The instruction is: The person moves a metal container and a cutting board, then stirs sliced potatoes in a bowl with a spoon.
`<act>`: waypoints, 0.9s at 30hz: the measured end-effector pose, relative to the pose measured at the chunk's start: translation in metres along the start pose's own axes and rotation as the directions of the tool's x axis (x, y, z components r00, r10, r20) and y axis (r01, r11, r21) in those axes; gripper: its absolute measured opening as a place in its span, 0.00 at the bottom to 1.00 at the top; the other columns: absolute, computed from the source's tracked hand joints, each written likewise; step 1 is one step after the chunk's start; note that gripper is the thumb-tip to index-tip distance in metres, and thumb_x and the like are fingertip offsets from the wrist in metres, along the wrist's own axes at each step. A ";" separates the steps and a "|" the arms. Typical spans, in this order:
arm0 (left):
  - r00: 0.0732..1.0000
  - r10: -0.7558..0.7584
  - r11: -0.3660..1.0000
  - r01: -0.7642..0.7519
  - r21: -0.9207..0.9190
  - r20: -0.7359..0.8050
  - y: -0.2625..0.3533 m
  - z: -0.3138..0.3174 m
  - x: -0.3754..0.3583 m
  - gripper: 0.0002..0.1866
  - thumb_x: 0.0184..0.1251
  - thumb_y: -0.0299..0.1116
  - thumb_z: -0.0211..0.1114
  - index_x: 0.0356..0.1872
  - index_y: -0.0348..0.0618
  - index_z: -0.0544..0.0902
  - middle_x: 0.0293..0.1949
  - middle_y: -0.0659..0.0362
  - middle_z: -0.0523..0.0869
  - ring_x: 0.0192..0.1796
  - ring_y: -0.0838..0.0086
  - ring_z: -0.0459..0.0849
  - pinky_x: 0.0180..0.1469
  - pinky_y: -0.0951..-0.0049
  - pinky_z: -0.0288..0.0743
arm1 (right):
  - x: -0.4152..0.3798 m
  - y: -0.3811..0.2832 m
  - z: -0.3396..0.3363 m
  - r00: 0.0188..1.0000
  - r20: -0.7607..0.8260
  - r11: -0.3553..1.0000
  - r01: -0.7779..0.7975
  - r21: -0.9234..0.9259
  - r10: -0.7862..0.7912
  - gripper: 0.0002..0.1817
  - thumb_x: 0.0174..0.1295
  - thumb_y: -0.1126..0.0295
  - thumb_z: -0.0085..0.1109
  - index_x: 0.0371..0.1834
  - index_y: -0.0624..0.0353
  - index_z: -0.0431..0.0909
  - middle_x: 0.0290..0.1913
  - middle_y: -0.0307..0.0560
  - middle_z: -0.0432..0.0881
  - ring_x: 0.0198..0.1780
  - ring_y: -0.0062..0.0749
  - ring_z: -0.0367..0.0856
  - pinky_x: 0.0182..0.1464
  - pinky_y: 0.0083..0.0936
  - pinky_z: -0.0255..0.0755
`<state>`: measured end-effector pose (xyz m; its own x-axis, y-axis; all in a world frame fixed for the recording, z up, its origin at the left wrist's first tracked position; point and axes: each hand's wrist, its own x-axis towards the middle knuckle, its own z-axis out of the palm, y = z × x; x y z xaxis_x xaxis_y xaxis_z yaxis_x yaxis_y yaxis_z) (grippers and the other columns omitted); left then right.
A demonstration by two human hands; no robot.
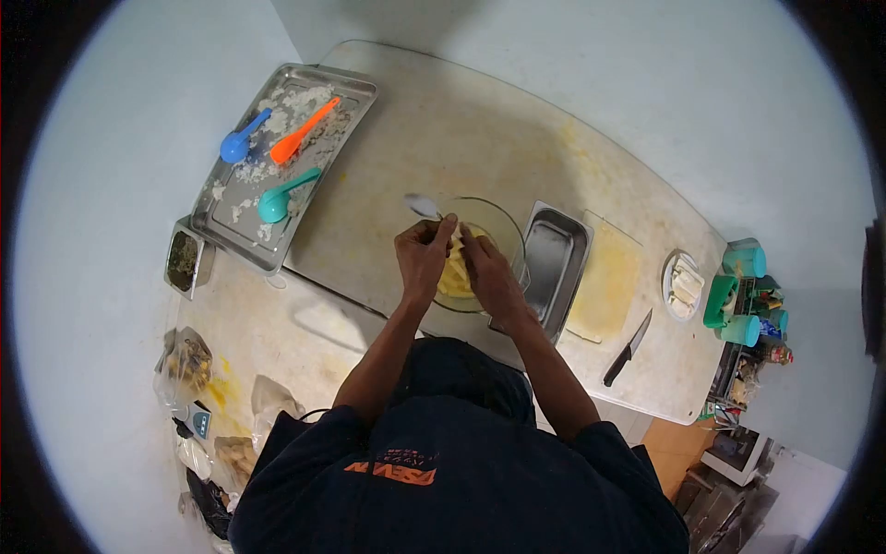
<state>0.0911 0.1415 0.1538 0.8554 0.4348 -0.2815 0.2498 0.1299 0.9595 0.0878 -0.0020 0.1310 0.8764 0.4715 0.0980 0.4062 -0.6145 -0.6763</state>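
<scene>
While both hands work over it, the clear glass bowl (503, 226) sits near the middle of the pale, stained table (434, 129), holding pale yellow strips of food (455, 277) that look soft and heaped toward its near side. Much of the bowl's rim and contents is covered by the hands, so the exact kind of food is hard to make out.

At far left a small square steel container (185, 258) of dark matter stands beside a long steel tray (346, 88) dusted with white crumbs, on which lie a blue plastic spoon (242, 138), an orange plastic spoon (303, 131) and a teal plastic spoon (284, 196). Crumpled clear bags (187, 362) lie at the lower left, partly cut off by the person's dark sleeve.

The left hand (423, 258) has its fingers closed in a pinch on the handle of a metal spoon (423, 207), whose bowl points up and left above the glass rim. The right hand (489, 277) has its fingers curled down into the yellow strips; whether it grips any I cannot tell.

Just right of the bowl stands a deep rectangular steel pan (558, 254), then a black-handled knife (628, 348) and a round white dish (683, 284).
</scene>
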 end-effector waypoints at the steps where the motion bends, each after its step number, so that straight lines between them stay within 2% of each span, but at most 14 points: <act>1: 0.998 -0.004 0.998 0.000 0.059 0.070 -0.002 -0.003 0.002 0.19 0.66 0.40 0.73 0.21 0.35 0.83 0.18 0.65 0.79 0.22 0.83 0.74 0.27 0.76 0.68 | 0.000 0.003 0.000 0.998 -0.027 0.998 -0.058 -0.021 0.058 0.26 0.72 0.69 0.52 0.72 0.63 0.66 0.55 0.63 0.77 0.53 0.56 0.82 0.51 0.43 0.78; 3: 0.978 -0.029 0.984 -0.008 0.176 0.205 -0.019 -0.015 0.010 0.18 0.67 0.40 0.72 0.26 0.34 0.84 0.21 0.62 0.81 0.25 0.78 0.76 0.31 0.73 0.71 | -0.004 0.012 -0.007 0.982 -0.080 0.983 -0.175 -0.057 0.170 0.24 0.71 0.70 0.51 0.69 0.61 0.69 0.52 0.64 0.79 0.52 0.59 0.81 0.53 0.44 0.76; 4: 0.984 0.128 0.950 -0.158 0.269 0.127 -0.035 -0.023 0.014 0.16 0.69 0.40 0.70 0.30 0.34 0.84 0.24 0.60 0.82 0.28 0.74 0.77 0.35 0.70 0.72 | -0.009 0.027 -0.009 0.984 -0.029 0.968 -0.178 -0.180 0.175 0.24 0.70 0.71 0.50 0.69 0.62 0.68 0.50 0.63 0.80 0.50 0.57 0.83 0.50 0.44 0.78; 6: 0.894 0.447 0.782 -0.406 0.473 0.029 -0.074 -0.033 0.023 0.14 0.72 0.39 0.67 0.40 0.35 0.83 0.31 0.55 0.83 0.35 0.66 0.79 0.42 0.64 0.73 | -0.015 0.060 -0.010 0.977 0.062 0.895 -0.162 -0.415 0.205 0.25 0.70 0.71 0.49 0.70 0.64 0.66 0.48 0.62 0.81 0.46 0.53 0.86 0.45 0.43 0.82; 9: 0.869 0.487 0.741 -0.359 0.568 -0.086 -0.103 -0.038 0.030 0.15 0.77 0.38 0.58 0.52 0.37 0.79 0.42 0.49 0.80 0.46 0.57 0.77 0.53 0.57 0.70 | 0.003 0.045 -0.029 0.931 0.193 0.807 -0.149 -0.571 0.308 0.21 0.68 0.72 0.49 0.65 0.63 0.69 0.43 0.57 0.84 0.42 0.52 0.88 0.42 0.42 0.83; 12: 0.950 0.312 0.875 -0.278 0.397 -0.023 -0.140 -0.037 0.048 0.16 0.81 0.38 0.51 0.56 0.37 0.76 0.47 0.46 0.78 0.51 0.55 0.75 0.57 0.56 0.67 | 0.021 0.064 -0.006 0.956 0.115 0.749 -0.134 -0.649 0.271 0.12 0.66 0.70 0.52 0.50 0.56 0.77 0.39 0.56 0.86 0.40 0.52 0.88 0.42 0.46 0.82; 15: 0.900 0.434 0.798 -0.369 0.476 -0.030 -0.138 -0.030 0.046 0.17 0.83 0.39 0.47 0.58 0.37 0.75 0.50 0.46 0.77 0.53 0.53 0.73 0.59 0.55 0.65 | 0.029 0.089 0.025 0.928 0.161 0.708 -0.137 -0.693 0.337 0.09 0.65 0.70 0.52 0.44 0.56 0.80 0.40 0.54 0.86 0.41 0.50 0.88 0.43 0.44 0.82; 18: 0.905 0.417 0.822 -0.336 0.460 -0.084 -0.131 -0.028 0.039 0.17 0.83 0.38 0.47 0.60 0.38 0.75 0.50 0.46 0.78 0.52 0.53 0.73 0.59 0.55 0.66 | 0.015 0.088 0.036 0.938 0.234 0.754 -0.043 -0.656 0.257 0.09 0.64 0.70 0.53 0.42 0.55 0.83 0.40 0.53 0.86 0.42 0.51 0.88 0.43 0.44 0.82; 21: 0.883 0.463 0.802 -0.377 0.463 -0.083 -0.127 -0.026 0.039 0.18 0.83 0.39 0.47 0.61 0.38 0.75 0.48 0.47 0.78 0.51 0.55 0.74 0.57 0.56 0.67 | 0.004 0.077 0.030 0.905 0.295 0.782 -0.064 -0.620 0.308 0.10 0.63 0.70 0.53 0.43 0.55 0.84 0.40 0.55 0.86 0.44 0.49 0.88 0.45 0.44 0.81; 24: 0.949 0.308 0.891 -0.263 0.371 -0.067 -0.124 -0.029 0.039 0.19 0.83 0.40 0.47 0.62 0.38 0.75 0.48 0.47 0.79 0.51 0.58 0.74 0.56 0.58 0.69 | -0.002 0.070 0.022 0.862 0.411 0.789 0.020 -0.614 0.298 0.12 0.63 0.69 0.54 0.43 0.56 0.85 0.40 0.57 0.87 0.46 0.49 0.87 0.47 0.45 0.81; 27: 0.946 0.317 0.880 -0.267 0.392 -0.069 -0.122 -0.029 0.035 0.20 0.82 0.41 0.48 0.62 0.38 0.75 0.49 0.47 0.80 0.50 0.59 0.74 0.54 0.60 0.70 | -0.002 0.069 0.020 0.846 0.444 0.839 -0.008 -0.544 0.296 0.10 0.60 0.68 0.58 0.39 0.60 0.85 0.40 0.55 0.87 0.46 0.51 0.88 0.44 0.44 0.82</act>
<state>0.0775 0.1671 0.0265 0.8571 0.5137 0.0380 0.1696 -0.3512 0.9208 0.1087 -0.0333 0.0696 0.7468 0.4976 -0.4413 0.4744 -0.8636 -0.1709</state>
